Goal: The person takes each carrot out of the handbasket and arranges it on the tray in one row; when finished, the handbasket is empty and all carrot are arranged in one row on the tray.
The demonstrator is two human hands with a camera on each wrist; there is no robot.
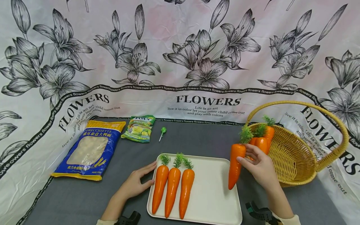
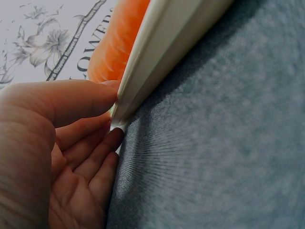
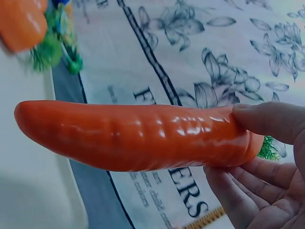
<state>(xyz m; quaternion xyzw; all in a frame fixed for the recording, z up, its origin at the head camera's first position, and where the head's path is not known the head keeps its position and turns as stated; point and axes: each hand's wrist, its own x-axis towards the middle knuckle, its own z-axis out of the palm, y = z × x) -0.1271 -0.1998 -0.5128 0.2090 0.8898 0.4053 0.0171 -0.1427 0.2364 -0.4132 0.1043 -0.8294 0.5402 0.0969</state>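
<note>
Head view showed me a cream rectangular plastic-looking tray with three glossy orange tapered carrots on its left half. Above the tray's right edge, the right hand pinched a green-topped orange carrot near its thick end, tip down. The left hand, fingers unclenched, touched the tray's left rim. I saw a yellow woven basket beyond the tray's right side.
</note>
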